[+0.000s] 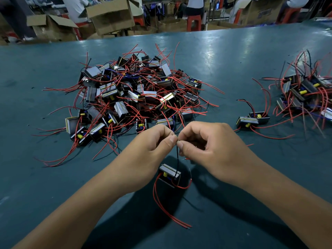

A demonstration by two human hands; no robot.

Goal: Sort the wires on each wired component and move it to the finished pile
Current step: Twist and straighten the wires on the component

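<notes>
Both hands, the left hand point(154, 139) and right hand point(213, 146), are pinching the black wire point(177, 157) with curled fingertips, dangling the component point(169, 174) at lower centre (a slipping pinch is risking dropping it).

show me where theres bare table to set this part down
Bare table lies between the big pile and the right pile, down to the pair of parts. Also bare along the left edge. Crowded: both piles, and under the hands, where the part hangs.
</notes>
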